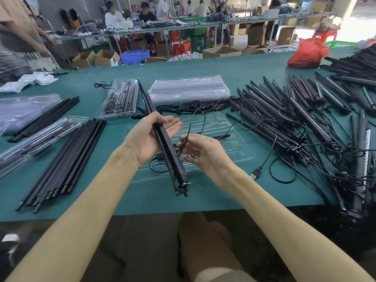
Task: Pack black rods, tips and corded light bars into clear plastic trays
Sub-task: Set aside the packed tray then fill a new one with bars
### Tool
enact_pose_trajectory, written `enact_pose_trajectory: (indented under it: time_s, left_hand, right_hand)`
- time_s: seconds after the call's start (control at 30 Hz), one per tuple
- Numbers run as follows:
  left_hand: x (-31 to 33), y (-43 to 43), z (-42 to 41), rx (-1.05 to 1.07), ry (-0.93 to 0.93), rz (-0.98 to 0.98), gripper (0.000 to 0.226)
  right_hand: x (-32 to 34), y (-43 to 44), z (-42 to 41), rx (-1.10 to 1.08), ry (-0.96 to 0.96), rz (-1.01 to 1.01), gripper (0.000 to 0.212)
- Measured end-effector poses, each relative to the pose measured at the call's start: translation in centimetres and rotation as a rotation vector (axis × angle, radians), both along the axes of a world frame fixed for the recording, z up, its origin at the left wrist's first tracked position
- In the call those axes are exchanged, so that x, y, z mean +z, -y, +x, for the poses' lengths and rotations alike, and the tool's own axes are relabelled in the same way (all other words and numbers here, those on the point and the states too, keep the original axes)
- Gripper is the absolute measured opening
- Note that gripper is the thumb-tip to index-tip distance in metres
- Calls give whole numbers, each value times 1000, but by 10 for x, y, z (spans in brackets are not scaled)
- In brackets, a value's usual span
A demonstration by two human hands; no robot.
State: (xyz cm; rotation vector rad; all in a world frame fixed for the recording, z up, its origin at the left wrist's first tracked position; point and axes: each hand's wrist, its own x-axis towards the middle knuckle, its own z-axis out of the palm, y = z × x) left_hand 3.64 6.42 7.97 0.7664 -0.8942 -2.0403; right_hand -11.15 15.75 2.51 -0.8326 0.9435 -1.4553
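Long black corded light bar (165, 147) lay across your left hand (148, 137), thumb over it; fingers of your right hand (203, 153) pinched its thin black cord (189, 129) above a clear plastic tray (234, 149).

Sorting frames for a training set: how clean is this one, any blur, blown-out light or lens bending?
Head view: left hand and the light bar it holds are sharp; the right hand, pinching the cord, smears at its fingertips. Head view: daylight blows out the top right corner, and the stack of clear trays glints. Head view: the wide lens bows the table edges.
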Motion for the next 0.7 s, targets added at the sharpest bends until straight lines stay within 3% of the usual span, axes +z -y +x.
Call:
enact_pose_trajectory:
  time_s: [0.13,0.2,0.33,0.43,0.57,0.63,0.7]
  left_hand:
    - [-4,4,6,52,-204,99,22]
    - [-7,7,8,89,-112,91,14]
    - [-14,5,1,153,230,2,23]
    - [-16,0,-8,147,213,-43,19]
    - [-18,-10,-16,-42,200,-104,23]
    - [-20,-13,-19,-26,202,-133,23]
    - [-19,-13,-22,54,134,-113,20]
  right_hand:
    - [-1,-4,-12,-35,40,-22,16]
    - [-3,-6,-19,-41,101,-27,14]
    - [-8,-9,-25,-60,137,-40,11]
    - [-11,-8,-23,-119,168,-93,9]
    - [-10,-7,-23,-187,215,-148,15]
    - [-8,-7,-23,-182,137,-161,25]
    - [-9,-7,-23,-207,-97,-119,34]
